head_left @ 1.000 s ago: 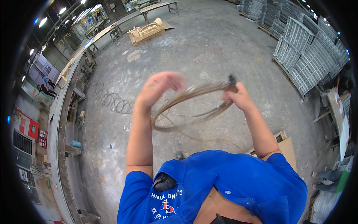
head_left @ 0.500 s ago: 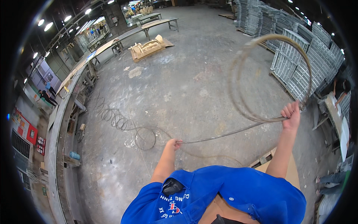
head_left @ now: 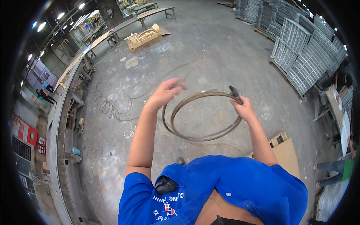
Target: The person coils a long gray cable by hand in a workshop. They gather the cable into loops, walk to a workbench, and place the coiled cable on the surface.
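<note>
Lamps (head_left: 41, 27) glare — edges bend, darken.

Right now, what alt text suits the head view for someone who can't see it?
Fingers of the person's right hand hold a coil of hose or cable above a grey floor; the left hand, blurred, is raised by the coil's left side. Stacked metal panels stand at right, a long bench at left.

The coiled hose (head_left: 208, 139) looks like smooth plastic or rubber, faintly glossy along its upper curve — its dark fitting (head_left: 234, 90) duller. The shirt (head_left: 243, 176) is matt cloth, the floor (head_left: 213, 62) rough, stained concrete; the stacked frames (head_left: 292, 42) look like silvery metal — the board (head_left: 288, 157) smooth, pale wood.
</note>
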Demonstrator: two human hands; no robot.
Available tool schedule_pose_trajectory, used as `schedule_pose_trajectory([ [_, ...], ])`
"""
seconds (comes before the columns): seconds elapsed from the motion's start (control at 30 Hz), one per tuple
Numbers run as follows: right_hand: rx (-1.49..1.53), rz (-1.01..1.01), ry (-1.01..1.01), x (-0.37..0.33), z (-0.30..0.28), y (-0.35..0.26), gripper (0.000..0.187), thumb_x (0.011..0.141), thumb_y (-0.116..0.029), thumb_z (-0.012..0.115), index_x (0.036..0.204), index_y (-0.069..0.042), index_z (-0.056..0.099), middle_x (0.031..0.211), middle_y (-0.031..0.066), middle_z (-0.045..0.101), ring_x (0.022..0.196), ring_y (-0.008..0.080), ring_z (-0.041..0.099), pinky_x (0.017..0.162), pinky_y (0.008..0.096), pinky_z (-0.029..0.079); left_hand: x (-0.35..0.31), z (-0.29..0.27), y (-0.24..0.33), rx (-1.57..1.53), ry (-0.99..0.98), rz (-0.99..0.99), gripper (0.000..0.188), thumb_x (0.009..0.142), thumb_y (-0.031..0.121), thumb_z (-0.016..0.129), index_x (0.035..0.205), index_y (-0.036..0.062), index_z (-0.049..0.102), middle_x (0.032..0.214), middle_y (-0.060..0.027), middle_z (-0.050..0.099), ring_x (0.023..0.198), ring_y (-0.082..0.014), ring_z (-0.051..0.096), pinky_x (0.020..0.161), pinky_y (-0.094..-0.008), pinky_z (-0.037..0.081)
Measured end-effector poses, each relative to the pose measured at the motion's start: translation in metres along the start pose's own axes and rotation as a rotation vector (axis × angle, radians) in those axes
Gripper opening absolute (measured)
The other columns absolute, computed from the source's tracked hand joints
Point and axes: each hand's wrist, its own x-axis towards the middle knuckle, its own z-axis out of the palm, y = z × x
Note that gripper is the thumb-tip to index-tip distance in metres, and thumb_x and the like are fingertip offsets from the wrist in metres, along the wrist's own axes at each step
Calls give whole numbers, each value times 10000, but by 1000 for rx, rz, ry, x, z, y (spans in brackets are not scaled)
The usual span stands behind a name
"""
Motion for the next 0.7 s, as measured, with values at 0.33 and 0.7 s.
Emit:
schedule_pose_trajectory([
  [0.33,88,-359,207,21,37,-59,325,689,63,589,966,-62,475,821,16,401,712,92,445,607,205,396,-41,36,106,-351,-201,-209,353,898,176,445,1212,16,459,653,-44,577,417,-52,398,398,-193,332],
  [0.7,-225,-476,51,20,-14,-62,78,663,-25,555,739,-41,550,680,48,526,690,170,533,614,283,424,-39,21,32,-635,-237,110,425,897,277,426,1204,-13,477,960,-102,612,848,-135,559,743,-256,444],
])
